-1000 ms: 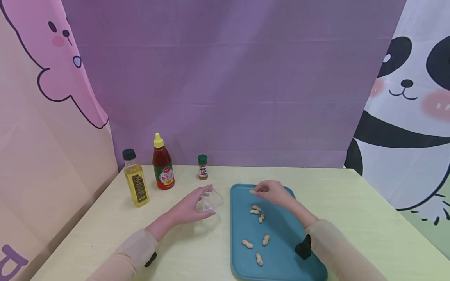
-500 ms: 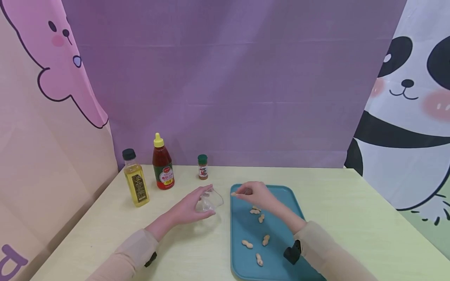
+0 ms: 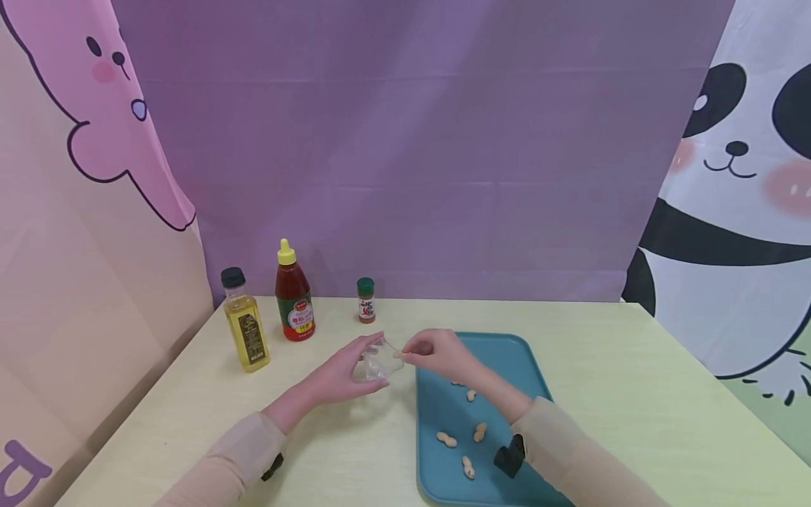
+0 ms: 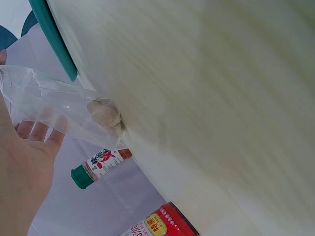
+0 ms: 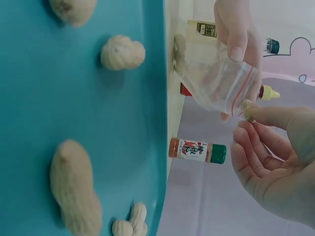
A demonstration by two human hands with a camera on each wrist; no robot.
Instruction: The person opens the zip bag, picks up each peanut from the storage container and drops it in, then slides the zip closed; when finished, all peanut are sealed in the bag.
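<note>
My left hand (image 3: 342, 372) holds a clear zip bag (image 3: 379, 366) with its mouth spread between thumb and fingers. A red stripe runs along the bag's opening in the right wrist view. Peanuts (image 4: 104, 114) lie at the bottom of the bag, seen through the plastic in the left wrist view. Thumb and fingertips of my right hand (image 3: 440, 353) pinch a peanut (image 5: 247, 109) right at the bag's mouth. Below that hand is the blue tray (image 3: 488, 342), where several more peanuts (image 3: 446, 439) lie scattered; the right forearm passes over it.
Behind the left hand stand an oil bottle (image 3: 247, 331) with a black cap and a red sauce bottle (image 3: 295, 303) with a yellow nozzle. A small green-capped spice jar (image 3: 366, 301) is near the back edge. A purple cloth (image 3: 405, 155) hangs behind the table.
My right hand has moved left from above the tray's far end to the bag's mouth, carrying the pinched peanut. The left hand and bag have stayed in place.
</note>
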